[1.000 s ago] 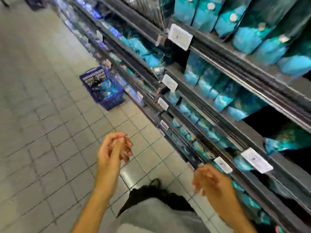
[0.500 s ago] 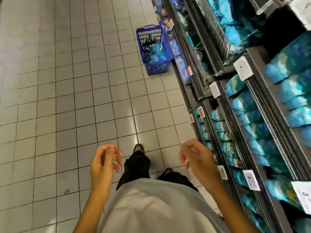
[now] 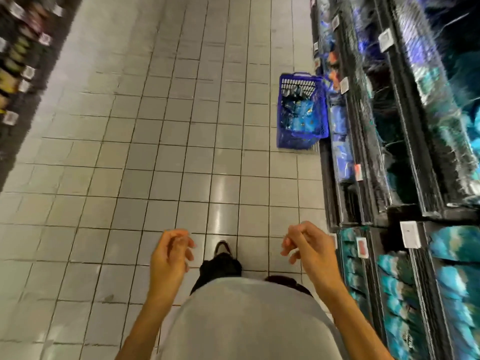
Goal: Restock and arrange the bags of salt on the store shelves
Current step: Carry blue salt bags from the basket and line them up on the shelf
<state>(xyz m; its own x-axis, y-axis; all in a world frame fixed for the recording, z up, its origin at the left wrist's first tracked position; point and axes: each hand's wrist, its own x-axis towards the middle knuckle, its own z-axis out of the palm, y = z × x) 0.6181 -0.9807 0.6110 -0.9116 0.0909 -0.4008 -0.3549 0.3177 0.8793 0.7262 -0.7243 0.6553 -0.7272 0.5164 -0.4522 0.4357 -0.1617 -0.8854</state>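
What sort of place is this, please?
Most likely a shop aisle: shelves with price tags and packaged goods on the right, a blue basket on the tiled floor.

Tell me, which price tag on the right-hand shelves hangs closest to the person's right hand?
The red tag beside the right hand; the larger white tag sits farther right.

floor point(image 3: 145, 141): grey tiles | blue basket point(image 3: 301, 141) on it, beside shelves point(image 3: 405, 165)

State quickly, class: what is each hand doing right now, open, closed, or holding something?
Left hand: open, fingers loosely curled, holding nothing.
Right hand: open, fingers loosely curled, holding nothing.
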